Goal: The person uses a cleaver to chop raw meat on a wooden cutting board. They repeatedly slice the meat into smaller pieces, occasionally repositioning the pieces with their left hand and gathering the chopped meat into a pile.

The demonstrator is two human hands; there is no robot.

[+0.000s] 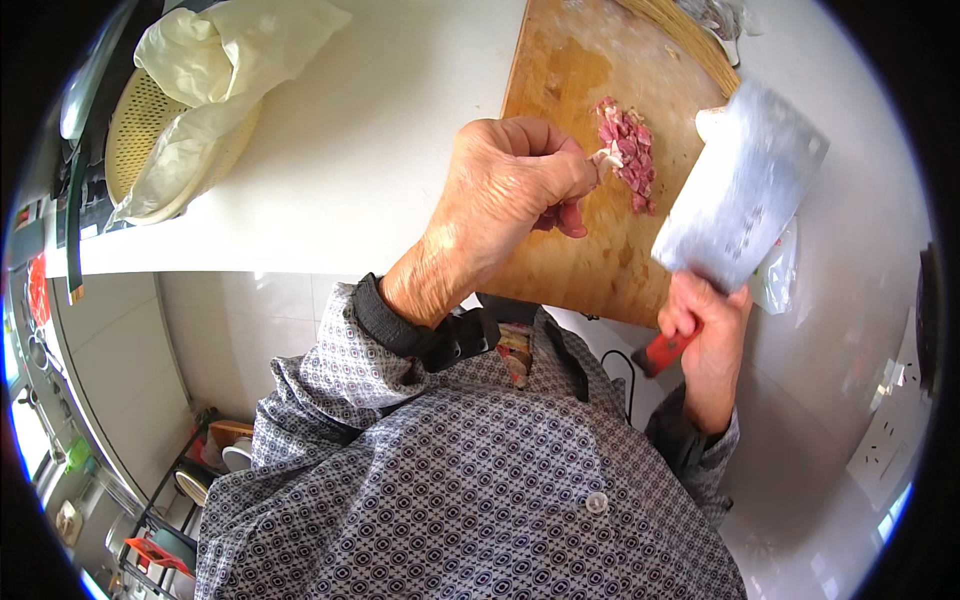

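My left hand (517, 176) pinches a small piece of raw meat (606, 160) with a pale, fatty edge between thumb and fingers, above a wooden cutting board (562, 262). Darker meat also shows beneath the curled fingers. Just beyond the fingertips, a heap of chopped pink meat (634, 154) lies on the board. My right hand (701, 319) grips the red handle (667, 351) of a Chinese cleaver. The cleaver's broad steel blade (742, 187) is raised at the board's right side and slightly blurred; it covers part of a pale object (709, 122) behind it.
A yellow perforated basket (142, 135) with a whitish plastic bag (217, 60) draped over it stands on the white counter (360, 150) at left. A bundle of straw-coloured strands (694, 41) lies along the board's far right edge. Right of the cleaver is a clear plastic bag (780, 277).
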